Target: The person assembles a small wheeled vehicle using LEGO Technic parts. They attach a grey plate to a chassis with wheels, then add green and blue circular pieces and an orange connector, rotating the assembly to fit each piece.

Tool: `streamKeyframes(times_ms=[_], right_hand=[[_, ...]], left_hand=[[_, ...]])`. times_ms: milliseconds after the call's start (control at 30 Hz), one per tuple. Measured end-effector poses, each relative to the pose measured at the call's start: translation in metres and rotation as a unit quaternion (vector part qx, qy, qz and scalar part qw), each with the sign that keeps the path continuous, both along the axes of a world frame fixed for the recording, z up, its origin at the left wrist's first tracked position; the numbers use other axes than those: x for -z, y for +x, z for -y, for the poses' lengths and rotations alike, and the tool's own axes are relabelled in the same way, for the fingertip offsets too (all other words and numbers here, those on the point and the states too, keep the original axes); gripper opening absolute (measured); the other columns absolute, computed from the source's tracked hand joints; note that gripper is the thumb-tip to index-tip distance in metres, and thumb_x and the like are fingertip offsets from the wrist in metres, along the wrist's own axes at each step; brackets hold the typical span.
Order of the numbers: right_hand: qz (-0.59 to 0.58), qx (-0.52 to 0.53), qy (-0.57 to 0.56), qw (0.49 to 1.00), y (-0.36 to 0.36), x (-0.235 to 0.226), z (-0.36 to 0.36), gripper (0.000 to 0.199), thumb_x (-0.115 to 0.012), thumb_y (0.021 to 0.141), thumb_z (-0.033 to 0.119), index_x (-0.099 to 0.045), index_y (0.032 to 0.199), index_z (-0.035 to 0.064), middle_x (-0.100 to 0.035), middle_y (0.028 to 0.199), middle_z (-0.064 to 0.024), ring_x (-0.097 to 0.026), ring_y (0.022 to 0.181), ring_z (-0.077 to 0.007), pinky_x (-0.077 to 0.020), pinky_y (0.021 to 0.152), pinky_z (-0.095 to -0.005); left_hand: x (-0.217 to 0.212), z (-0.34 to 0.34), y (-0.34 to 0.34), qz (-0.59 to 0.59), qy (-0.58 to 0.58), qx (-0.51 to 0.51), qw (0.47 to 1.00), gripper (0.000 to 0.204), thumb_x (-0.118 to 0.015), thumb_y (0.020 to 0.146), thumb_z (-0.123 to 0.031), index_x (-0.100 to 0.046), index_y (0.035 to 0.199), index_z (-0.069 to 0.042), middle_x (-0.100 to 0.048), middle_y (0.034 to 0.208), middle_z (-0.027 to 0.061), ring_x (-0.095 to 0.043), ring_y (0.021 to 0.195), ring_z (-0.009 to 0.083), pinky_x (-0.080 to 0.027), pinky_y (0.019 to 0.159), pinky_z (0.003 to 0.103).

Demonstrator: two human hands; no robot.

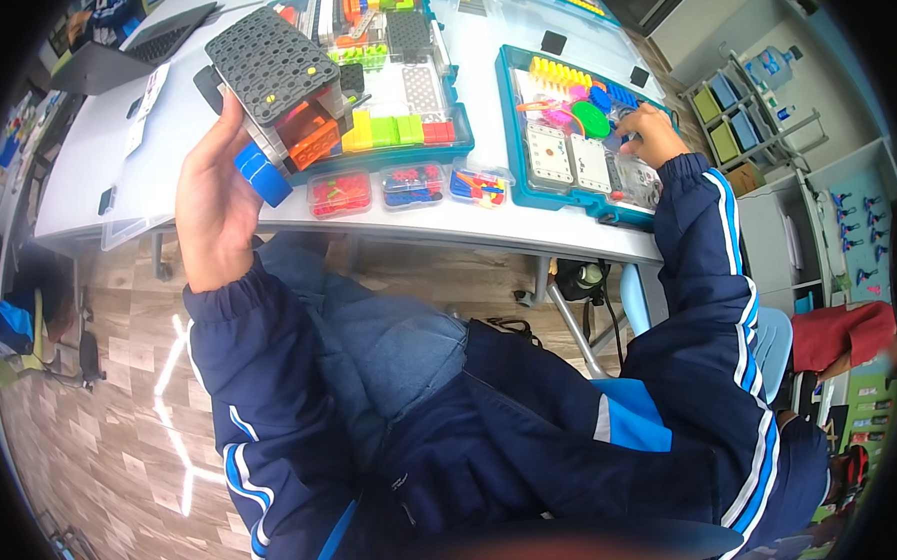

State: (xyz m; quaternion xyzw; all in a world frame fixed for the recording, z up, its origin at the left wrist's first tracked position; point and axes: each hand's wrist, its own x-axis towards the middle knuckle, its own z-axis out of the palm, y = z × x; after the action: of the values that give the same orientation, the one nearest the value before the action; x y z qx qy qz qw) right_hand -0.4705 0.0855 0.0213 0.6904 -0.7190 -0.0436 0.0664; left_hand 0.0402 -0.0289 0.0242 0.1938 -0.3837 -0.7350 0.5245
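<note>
My left hand [213, 195] is wrapped round a building-block model and holds it up above the table's near left part. The model [274, 67] has a dark grey perforated plate on top, orange blocks below and a blue ring-shaped part [263, 175] at its lower side. Over at the right, my right hand [652, 136] reaches into a teal-edged parts box [591, 209], its fingers bent down among the loose parts. Next to them lie a green disc [591, 120], yellow toothed pieces [560, 73] and white perforated boxes [549, 155]. What its fingertips touch is hidden.
A second teal box [462, 129] of sorted coloured blocks stands mid-table. Three small clear boxes [411, 186] of red, blue and mixed parts line the front edge. A laptop [124, 59] is at the far left. Behind on the right are shelves with bins [727, 118].
</note>
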Motion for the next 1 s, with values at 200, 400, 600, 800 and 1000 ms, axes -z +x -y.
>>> streamKeyframes(times_ms=[200,400,600,800,1000], right_hand=[[0.006,-0.072,-0.035,0.997,-0.002,0.006,-0.003,0.025,-0.078,0.060,0.005,-0.070,0.083,0.0083,-0.067,0.092,-0.0073,-0.055,0.093,-0.0281,-0.0420,0.083,-0.0378],[0.024,0.043,-0.013,0.999,-0.001,-0.006,0.001,0.031,-0.082,0.057,0.010,-0.066,0.083,0.0069,-0.066,0.089,-0.0092,-0.057,0.087,-0.0275,-0.0452,0.076,-0.0380],[0.173,0.075,-0.071,0.980,0.004,-0.030,0.000,0.031,-0.082,0.064,0.016,-0.059,0.080,0.0026,-0.067,0.091,-0.0093,-0.062,0.082,-0.0198,-0.0480,0.073,-0.0331],[0.408,-0.095,-0.160,0.894,0.092,-0.069,0.002,0.025,-0.068,0.076,-0.001,-0.045,0.081,0.0062,-0.059,0.115,-0.0157,-0.054,0.108,-0.0187,-0.0391,0.096,-0.0312],[0.393,-0.228,-0.021,0.891,0.203,-0.063,-0.002,0.026,-0.061,0.074,-0.003,-0.052,0.098,0.0019,-0.049,0.104,-0.0076,-0.050,0.102,-0.0188,-0.0377,0.091,-0.0305]], left_hand=[[0.001,0.002,0.000,-0.020,-0.009,0.035,0.999,0.037,-0.046,0.096,-0.015,-0.045,0.124,0.009,-0.056,0.120,0.0201,-0.059,0.106,0.0250,-0.050,0.091,0.036],[0.002,0.001,-0.002,0.006,-0.004,0.004,1.000,0.043,-0.054,0.094,-0.026,-0.049,0.123,0.005,-0.059,0.116,0.0179,-0.061,0.102,0.0244,-0.048,0.088,0.035],[0.005,0.006,0.002,-0.012,0.011,-0.002,1.000,0.041,-0.055,0.093,-0.025,-0.051,0.122,0.004,-0.060,0.116,0.0148,-0.060,0.103,0.0218,-0.048,0.088,0.034],[0.006,0.007,0.001,-0.030,0.020,0.000,0.999,0.039,-0.055,0.094,-0.023,-0.049,0.124,0.001,-0.059,0.118,0.0104,-0.059,0.105,0.0193,-0.047,0.088,0.032],[0.005,0.006,0.005,-0.036,0.006,-0.006,0.999,0.040,-0.056,0.093,-0.023,-0.049,0.124,0.001,-0.059,0.118,0.0103,-0.059,0.105,0.0188,-0.047,0.089,0.032]])
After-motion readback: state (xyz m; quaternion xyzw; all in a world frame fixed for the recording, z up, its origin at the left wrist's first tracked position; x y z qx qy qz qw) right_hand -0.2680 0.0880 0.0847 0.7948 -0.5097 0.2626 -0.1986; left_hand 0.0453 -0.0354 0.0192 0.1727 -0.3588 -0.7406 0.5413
